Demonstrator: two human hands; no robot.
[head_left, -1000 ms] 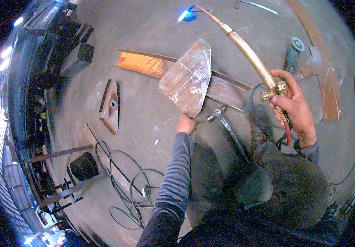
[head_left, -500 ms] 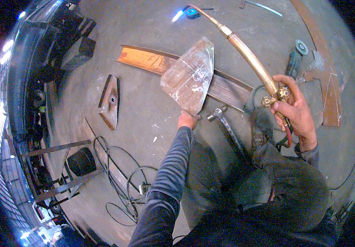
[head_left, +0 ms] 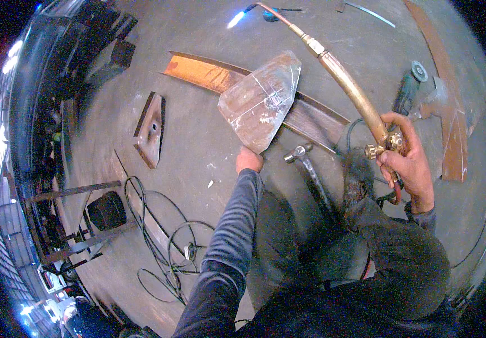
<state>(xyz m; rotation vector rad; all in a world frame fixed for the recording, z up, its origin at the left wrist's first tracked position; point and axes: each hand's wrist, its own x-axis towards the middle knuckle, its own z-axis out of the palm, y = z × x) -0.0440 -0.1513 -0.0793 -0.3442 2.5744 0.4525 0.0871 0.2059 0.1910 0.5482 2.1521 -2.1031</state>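
My right hand (head_left: 409,160) is wrapped around the valve end of a brass gas torch (head_left: 353,90). A bright blue-white flame (head_left: 236,19) burns at its bent tip, up and away to the left. My left hand (head_left: 249,160) is closed on the near corner of a flat, cut metal plate (head_left: 261,101) with chalk-like lines across it. The plate lies tilted over a rusty steel channel (head_left: 203,72). A hammer (head_left: 310,172) rests with its head just right of my left hand, its handle running back toward my legs.
A folded metal bracket (head_left: 151,130) with a square hole lies at left. Coiled cable (head_left: 169,242) spreads beside a metal frame (head_left: 79,222). An angle grinder (head_left: 409,87) and a long rusty strip (head_left: 452,135) lie at right. A blue tool (head_left: 271,15) sits behind the torch tip.
The torch and my right hand have shifted slightly right and down, the flame left. My left hand still grips the plate, which looks turned a little. The whole view has shifted slightly.
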